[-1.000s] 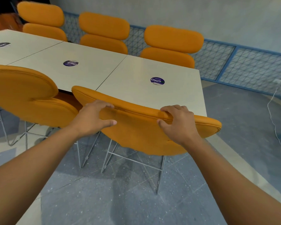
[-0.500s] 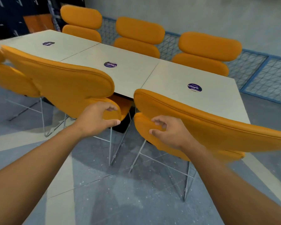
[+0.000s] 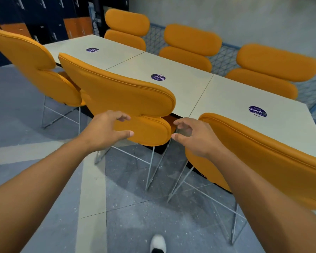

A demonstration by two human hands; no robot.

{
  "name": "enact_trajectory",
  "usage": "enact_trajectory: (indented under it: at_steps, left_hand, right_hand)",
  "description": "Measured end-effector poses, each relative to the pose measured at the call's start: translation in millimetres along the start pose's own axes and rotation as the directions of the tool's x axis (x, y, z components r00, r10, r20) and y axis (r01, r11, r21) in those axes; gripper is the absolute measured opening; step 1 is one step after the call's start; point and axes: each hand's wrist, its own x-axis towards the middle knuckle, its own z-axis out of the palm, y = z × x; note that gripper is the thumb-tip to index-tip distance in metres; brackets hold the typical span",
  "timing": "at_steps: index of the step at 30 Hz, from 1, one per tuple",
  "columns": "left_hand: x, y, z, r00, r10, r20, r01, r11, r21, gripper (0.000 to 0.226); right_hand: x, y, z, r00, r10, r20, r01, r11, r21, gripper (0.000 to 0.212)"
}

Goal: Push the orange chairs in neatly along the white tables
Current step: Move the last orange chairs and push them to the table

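Dark lockers and a blue mesh railing edge the grey floor.

We're in a shared office or canteen space: a long white bench with round branded stickers, matching orange chairs lining it, and dark lockers at the far end.
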Motion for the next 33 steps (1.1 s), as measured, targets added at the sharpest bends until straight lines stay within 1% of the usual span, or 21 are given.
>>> enact_trajectory:
  at_steps: [5,11,14,16,21,23,28,31,33]
  left_hand:
    - [27.0,-31.6,-23.5,0.999,-0.016,-0.034,0.017,1.000,0.011,0.050]
    - [83.1,-61.9,-47.5,0.996,0.015,-0.087,-0.009,0.998,0.069,0.051]
    - [121.1,-77.7,-59.5,0.996,-0.003,-0.090,0.010,0.997,0.081,0.053]
    - [147.8,-88.2,-67.3,0.997,-0.014,-0.079,0.021,0.996,0.086,0.054]
    - [204.7,-111.3,-81.4,0.997,-0.030,-0.068,0.040,0.988,0.150,0.057]
    - [217.4,-117.1,-84.3,0.998,-0.029,-0.062,0.039,0.983,0.179,0.062]
    - [252.9,-143.3,-87.7,0.999,-0.041,0.036,0.030,0.965,0.261,0.084]
    - [270.5,-163.1,-86.8,0.992,-0.062,0.109,0.020,0.935,0.354,0.092]
    - [278.8,-176.0,-82.9,0.983,-0.066,0.171,-0.011,0.912,0.411,0.094]
  right_hand:
    - [49.8,-26.3,13.6,0.998,-0.062,-0.024,0.063,0.998,0.030,0.042]
    - [126.2,-49.9,30.2,0.985,-0.146,-0.091,0.145,0.989,-0.024,0.039]
    - [171.2,-55.9,37.2,0.979,-0.156,-0.129,0.150,0.987,-0.051,0.039]
    - [199.8,-57.2,40.1,0.981,-0.149,-0.126,0.140,0.987,-0.084,0.040]
    - [255.8,-57.3,44.4,0.993,-0.099,-0.058,0.095,0.994,-0.061,0.049]
    - [265.4,-57.8,47.0,0.997,-0.082,-0.007,0.081,0.995,-0.062,0.055]
    - [288.6,-55.9,54.1,0.981,0.017,0.193,-0.006,0.998,-0.055,0.075]
    - [298.3,-54.8,58.4,0.955,0.058,0.289,-0.025,0.993,-0.119,0.080]
    - [303.0,-54.4,62.3,0.945,0.079,0.316,-0.025,0.985,-0.169,0.081]
